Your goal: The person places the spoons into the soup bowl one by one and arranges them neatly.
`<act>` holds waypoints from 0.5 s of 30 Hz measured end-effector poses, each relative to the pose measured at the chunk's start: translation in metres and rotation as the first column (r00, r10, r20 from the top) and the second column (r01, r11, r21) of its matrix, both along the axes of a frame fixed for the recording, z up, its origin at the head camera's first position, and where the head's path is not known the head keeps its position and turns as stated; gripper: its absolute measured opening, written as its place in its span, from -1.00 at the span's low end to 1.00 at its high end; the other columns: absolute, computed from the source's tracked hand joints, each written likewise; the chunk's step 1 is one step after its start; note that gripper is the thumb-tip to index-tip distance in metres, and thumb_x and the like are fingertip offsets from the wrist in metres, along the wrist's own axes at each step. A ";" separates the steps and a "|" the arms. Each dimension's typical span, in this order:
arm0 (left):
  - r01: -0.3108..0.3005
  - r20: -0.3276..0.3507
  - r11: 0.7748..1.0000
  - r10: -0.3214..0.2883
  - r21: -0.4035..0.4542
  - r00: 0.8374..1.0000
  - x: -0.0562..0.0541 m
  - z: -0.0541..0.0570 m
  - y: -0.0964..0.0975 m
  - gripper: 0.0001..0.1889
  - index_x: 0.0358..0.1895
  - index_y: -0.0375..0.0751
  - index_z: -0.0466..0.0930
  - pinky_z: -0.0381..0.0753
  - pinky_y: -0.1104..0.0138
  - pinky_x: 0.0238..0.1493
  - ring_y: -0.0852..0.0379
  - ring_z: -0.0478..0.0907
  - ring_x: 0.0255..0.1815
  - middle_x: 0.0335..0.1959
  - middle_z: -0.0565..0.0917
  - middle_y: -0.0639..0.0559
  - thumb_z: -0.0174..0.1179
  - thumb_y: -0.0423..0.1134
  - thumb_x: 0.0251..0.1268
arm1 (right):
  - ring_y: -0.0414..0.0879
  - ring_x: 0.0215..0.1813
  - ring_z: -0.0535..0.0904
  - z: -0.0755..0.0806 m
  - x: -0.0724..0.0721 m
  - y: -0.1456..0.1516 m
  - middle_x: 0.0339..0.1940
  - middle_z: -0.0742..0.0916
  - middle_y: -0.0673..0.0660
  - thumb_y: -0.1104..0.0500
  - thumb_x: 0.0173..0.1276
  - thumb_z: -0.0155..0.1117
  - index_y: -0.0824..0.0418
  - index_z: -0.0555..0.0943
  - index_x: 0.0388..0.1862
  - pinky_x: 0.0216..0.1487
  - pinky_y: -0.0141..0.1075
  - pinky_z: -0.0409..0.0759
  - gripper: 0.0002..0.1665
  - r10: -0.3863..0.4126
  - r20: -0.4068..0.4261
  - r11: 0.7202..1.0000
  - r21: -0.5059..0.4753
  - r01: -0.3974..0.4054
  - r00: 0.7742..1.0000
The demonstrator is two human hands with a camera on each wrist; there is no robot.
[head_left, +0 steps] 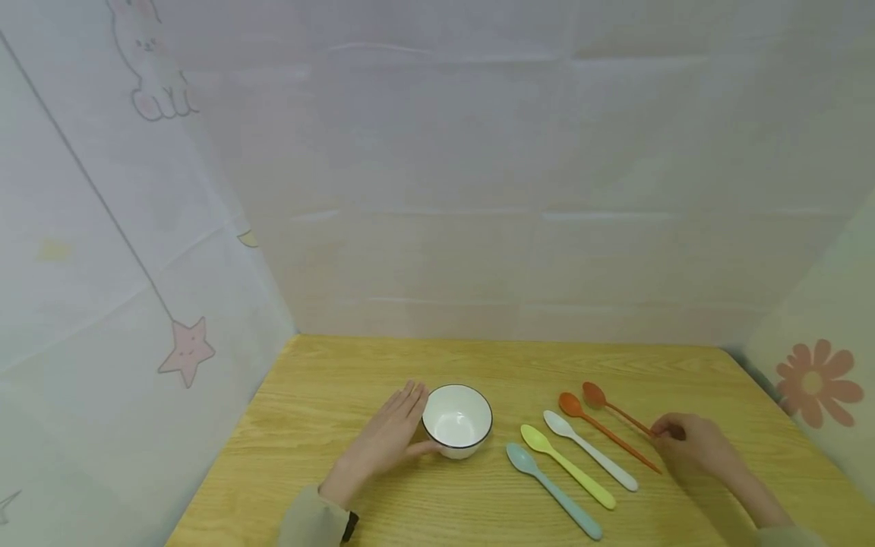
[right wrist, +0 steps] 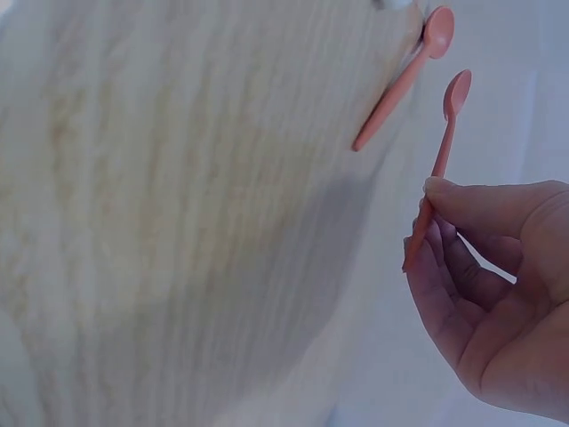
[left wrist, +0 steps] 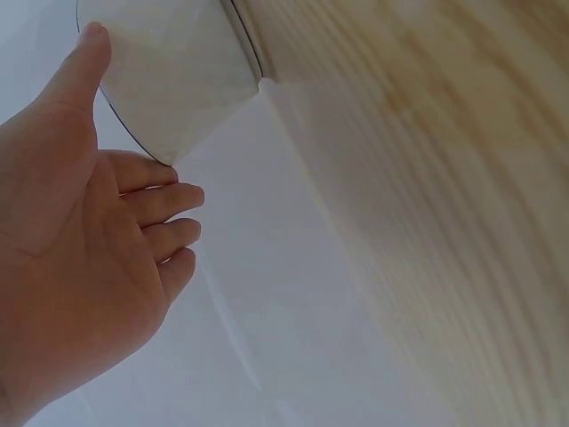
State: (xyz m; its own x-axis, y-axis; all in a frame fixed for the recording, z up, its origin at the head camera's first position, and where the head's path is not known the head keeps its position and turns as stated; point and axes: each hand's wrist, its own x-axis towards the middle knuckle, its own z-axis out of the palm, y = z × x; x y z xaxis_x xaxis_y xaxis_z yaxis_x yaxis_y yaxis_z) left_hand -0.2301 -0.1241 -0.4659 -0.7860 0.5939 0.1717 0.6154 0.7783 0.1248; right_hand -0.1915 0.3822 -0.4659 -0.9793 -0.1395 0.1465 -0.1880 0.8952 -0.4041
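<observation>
A white bowl with a dark rim stands upright on the table. At its left side, my left hand rests with fingers extended; in the left wrist view the thumb touches the bowl near its rim. My right hand pinches the handle of an orange spoon between thumb and fingers. The right wrist view shows that spoon raised at a slant in the hand. Beside it lies a second orange spoon, apart from the hand.
A white spoon, a yellow spoon and a light blue spoon lie slanted between the bowl and the orange spoons. The wooden table is bordered by pale sheets behind and at both sides.
</observation>
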 end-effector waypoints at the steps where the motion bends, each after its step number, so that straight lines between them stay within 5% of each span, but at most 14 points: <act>1: 0.002 -0.003 1.000 -0.002 0.001 1.000 0.000 0.000 0.000 -0.03 0.52 -0.40 0.12 0.22 0.00 0.59 -0.21 0.10 0.61 0.56 0.20 -0.29 0.05 0.34 0.33 | -0.57 -0.37 0.47 0.002 0.000 -0.001 -0.35 0.77 0.01 0.29 0.21 0.40 0.22 0.72 -0.29 -0.37 -0.49 0.57 -0.92 0.011 -0.014 1.000 0.007 -0.011 1.000; 15: 0.001 -0.012 1.000 -0.001 -0.012 1.000 -0.001 -0.001 0.000 -0.03 0.51 -0.41 0.14 0.20 0.02 0.60 -0.20 0.10 0.61 0.54 0.22 -0.30 0.08 0.32 0.31 | -0.46 -0.41 0.52 0.032 -0.004 -0.028 -0.38 0.76 -0.06 0.27 0.23 0.39 0.16 0.72 -0.28 -0.43 -0.46 0.55 -0.92 0.080 -0.045 0.995 0.068 -0.077 0.996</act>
State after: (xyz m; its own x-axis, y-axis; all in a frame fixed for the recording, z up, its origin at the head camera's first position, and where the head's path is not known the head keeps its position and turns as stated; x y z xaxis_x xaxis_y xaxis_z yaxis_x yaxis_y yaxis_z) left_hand -0.2315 -0.1240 -0.4664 -0.7834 0.5967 0.1739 0.6175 0.7790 0.1087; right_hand -0.1952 0.3545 -0.4343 -0.9571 -0.2265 0.1810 -0.2763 0.9015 -0.3330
